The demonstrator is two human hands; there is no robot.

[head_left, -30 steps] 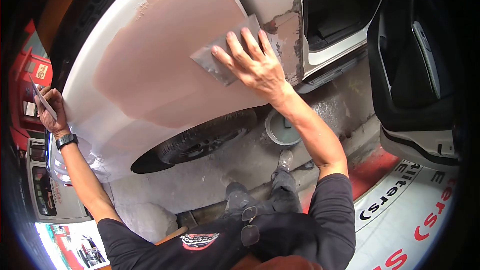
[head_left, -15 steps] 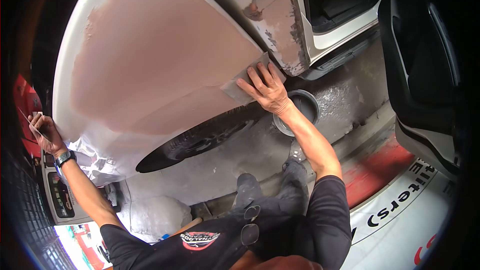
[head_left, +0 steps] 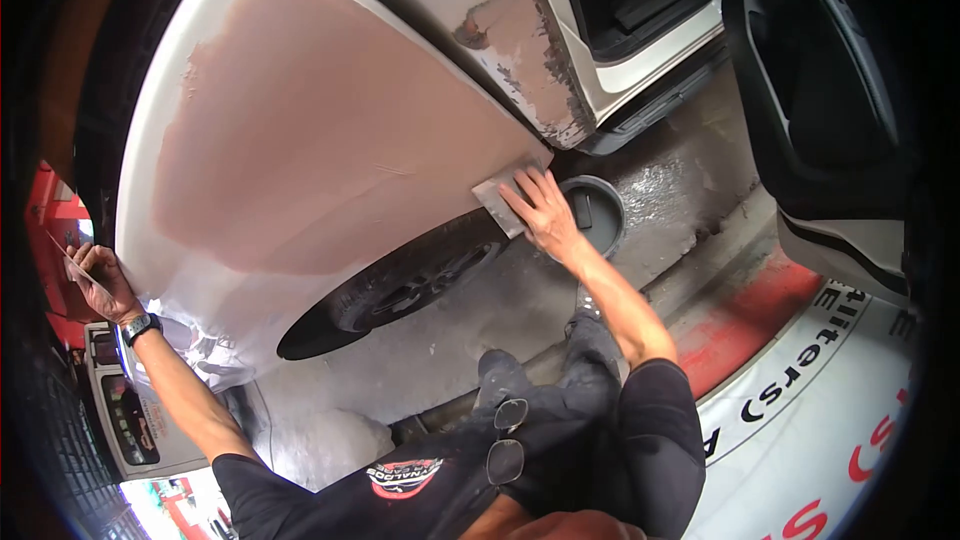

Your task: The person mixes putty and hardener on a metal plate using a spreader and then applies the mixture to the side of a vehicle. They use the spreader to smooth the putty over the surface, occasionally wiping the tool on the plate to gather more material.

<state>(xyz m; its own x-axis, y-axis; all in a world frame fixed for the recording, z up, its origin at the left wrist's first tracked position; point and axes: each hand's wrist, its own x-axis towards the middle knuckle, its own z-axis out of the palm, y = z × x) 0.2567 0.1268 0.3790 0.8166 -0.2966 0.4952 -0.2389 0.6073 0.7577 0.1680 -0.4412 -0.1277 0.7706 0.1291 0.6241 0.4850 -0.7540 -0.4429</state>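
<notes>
My right hand (head_left: 545, 212) presses a flat grey sheet (head_left: 498, 202) against the lower right edge of the car panel (head_left: 330, 120), above the wheel. Its fingers are spread over the sheet. A broad pinkish-brown coat covers most of the white panel. At the far left, my left hand (head_left: 100, 278) has its fingers curled round a thin flat piece (head_left: 82, 266), beside the panel's edge. Just right of my right hand, a round grey bucket (head_left: 612, 222) stands on the floor with a dark object in it.
A dark tyre (head_left: 400, 285) sits under the panel. The open car door (head_left: 820, 90) hangs at the right, near the doorway sill (head_left: 660, 70). A white banner with lettering (head_left: 800, 430) lies at the lower right. Another vehicle (head_left: 140, 420) is at the lower left.
My right hand and the grey sheet have shifted slightly down along the panel's edge, and more of the bucket shows. The whole view has shifted slightly. My left hand still grips its thin piece.
</notes>
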